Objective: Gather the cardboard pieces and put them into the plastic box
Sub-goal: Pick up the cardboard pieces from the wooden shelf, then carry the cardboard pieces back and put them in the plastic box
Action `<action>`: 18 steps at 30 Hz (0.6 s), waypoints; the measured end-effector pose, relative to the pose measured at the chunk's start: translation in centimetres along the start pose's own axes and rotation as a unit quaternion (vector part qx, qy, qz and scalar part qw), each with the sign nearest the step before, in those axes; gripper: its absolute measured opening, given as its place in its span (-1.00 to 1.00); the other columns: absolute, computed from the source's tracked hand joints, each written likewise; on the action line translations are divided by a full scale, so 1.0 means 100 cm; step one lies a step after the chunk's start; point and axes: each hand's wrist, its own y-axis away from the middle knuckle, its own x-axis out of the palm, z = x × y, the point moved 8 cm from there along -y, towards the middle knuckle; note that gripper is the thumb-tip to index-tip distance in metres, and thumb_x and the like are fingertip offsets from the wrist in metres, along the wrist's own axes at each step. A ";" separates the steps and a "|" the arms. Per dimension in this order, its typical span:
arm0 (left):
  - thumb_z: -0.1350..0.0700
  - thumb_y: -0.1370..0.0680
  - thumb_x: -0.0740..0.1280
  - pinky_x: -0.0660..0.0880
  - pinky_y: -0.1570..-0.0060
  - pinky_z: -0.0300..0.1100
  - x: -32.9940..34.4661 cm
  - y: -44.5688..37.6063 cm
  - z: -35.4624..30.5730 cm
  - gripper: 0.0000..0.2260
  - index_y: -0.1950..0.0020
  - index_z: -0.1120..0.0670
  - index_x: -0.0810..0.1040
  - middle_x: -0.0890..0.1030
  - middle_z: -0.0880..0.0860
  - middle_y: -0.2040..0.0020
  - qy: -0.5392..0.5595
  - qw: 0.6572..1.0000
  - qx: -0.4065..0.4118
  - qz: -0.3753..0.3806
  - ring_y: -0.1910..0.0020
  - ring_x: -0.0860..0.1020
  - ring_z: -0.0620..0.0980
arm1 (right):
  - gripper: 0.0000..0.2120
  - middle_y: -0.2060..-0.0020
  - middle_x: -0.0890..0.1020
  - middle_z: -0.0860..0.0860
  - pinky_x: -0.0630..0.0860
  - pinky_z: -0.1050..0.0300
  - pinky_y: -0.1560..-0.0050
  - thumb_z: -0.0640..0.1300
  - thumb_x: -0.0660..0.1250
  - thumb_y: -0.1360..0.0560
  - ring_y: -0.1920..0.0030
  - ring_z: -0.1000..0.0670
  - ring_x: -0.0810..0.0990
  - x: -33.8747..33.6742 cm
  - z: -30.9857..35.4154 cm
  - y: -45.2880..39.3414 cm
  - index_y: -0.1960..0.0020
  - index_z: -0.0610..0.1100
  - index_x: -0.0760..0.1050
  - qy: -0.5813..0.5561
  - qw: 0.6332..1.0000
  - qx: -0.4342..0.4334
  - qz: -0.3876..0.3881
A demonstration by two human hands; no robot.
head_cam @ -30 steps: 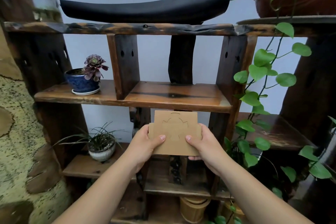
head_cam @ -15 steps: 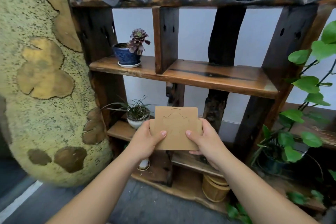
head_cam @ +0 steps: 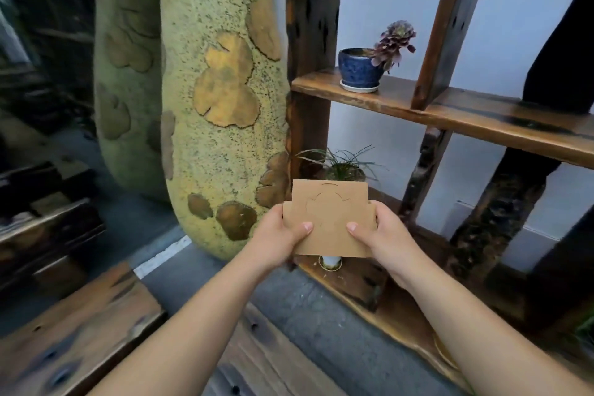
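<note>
A stack of brown cardboard pieces with a die-cut flower outline on the front is held upright in front of me at chest height. My left hand grips its left edge with the thumb on the front face. My right hand grips its right edge the same way. No plastic box is in view.
A dark wooden shelf unit stands to the right, holding a blue pot with a purple succulent and a grassy plant. A large yellow-green speckled trunk-like column rises on the left. Wooden planks lie low at the left.
My view has swung left: the shelf slid right and the speckled column and floor planks came in. Both hands keep the same hold on the cardboard.
</note>
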 end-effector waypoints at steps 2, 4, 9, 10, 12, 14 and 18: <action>0.20 -0.51 0.41 0.52 -0.18 0.04 -0.028 0.009 0.012 -0.71 -0.21 0.15 0.48 0.64 0.10 -0.12 0.004 1.000 -0.004 -0.013 -0.10 0.61 0.07 | -0.74 -0.07 0.62 0.09 0.59 0.00 -0.04 -0.14 0.41 -0.51 -0.08 0.06 0.61 0.032 0.004 0.003 -0.11 0.10 0.43 -0.004 1.000 0.002 0.020; 0.21 -0.51 0.41 0.51 -0.16 -0.06 -0.057 0.018 0.022 -0.74 -0.16 0.10 0.48 0.63 0.07 -0.10 0.003 0.999 -0.008 -0.035 -0.08 0.60 0.03 | -0.71 -0.06 0.63 0.09 0.59 0.05 -0.02 -0.17 0.40 -0.51 -0.07 0.08 0.61 0.064 0.009 0.006 -0.18 0.02 0.44 -0.012 0.999 0.001 0.039; 0.17 -0.52 0.41 0.50 -0.16 -0.11 -0.120 0.044 0.047 -0.69 -0.24 0.14 0.49 0.63 0.07 -0.15 0.006 0.997 -0.029 -0.065 -0.09 0.59 -0.02 | -0.72 -0.06 0.65 0.08 0.58 0.16 0.06 -0.22 0.40 -0.51 0.03 0.17 0.66 0.134 0.021 0.016 -0.12 0.06 0.45 -0.041 0.995 -0.004 0.086; 0.17 -0.52 0.41 0.50 -0.20 -0.07 -0.131 0.047 0.051 -0.68 -0.25 0.15 0.49 0.63 0.08 -0.16 0.006 0.997 -0.036 -0.071 -0.11 0.59 -0.01 | -0.74 -0.06 0.65 0.09 0.59 0.13 0.02 -0.21 0.39 -0.52 0.02 0.16 0.66 0.147 0.023 0.017 -0.10 0.07 0.46 -0.041 0.994 -0.002 0.097; 0.15 -0.52 0.41 0.49 -0.23 -0.01 -0.153 0.057 0.060 -0.71 -0.23 0.10 0.50 0.64 0.06 -0.15 0.007 0.995 -0.044 -0.086 -0.12 0.59 0.00 | -0.76 -0.07 0.65 0.08 0.58 0.01 -0.08 -0.19 0.39 -0.52 -0.04 0.10 0.65 0.172 0.027 0.018 -0.08 0.09 0.46 -0.035 0.992 0.001 0.121; 0.13 -0.51 0.42 0.50 -0.22 0.00 -0.175 0.065 0.070 -0.74 -0.17 0.04 0.50 0.64 0.05 -0.14 0.003 0.992 -0.054 -0.110 -0.11 0.60 0.00 | -0.76 -0.09 0.65 0.07 0.58 -0.02 -0.11 -0.18 0.39 -0.52 -0.08 0.07 0.63 0.196 0.033 0.021 -0.11 0.08 0.46 -0.030 0.990 0.003 0.140; 0.07 -0.49 0.44 0.53 -0.16 -0.03 -0.211 0.083 0.089 -0.66 -0.22 0.10 0.50 0.64 0.04 -0.13 -0.012 0.984 -0.084 -0.155 -0.07 0.61 -0.01 | -0.71 -0.08 0.66 0.08 0.59 0.16 -0.01 -0.17 0.42 -0.50 -0.03 0.14 0.65 0.236 0.043 0.025 -0.18 0.04 0.48 -0.021 0.985 -0.014 0.168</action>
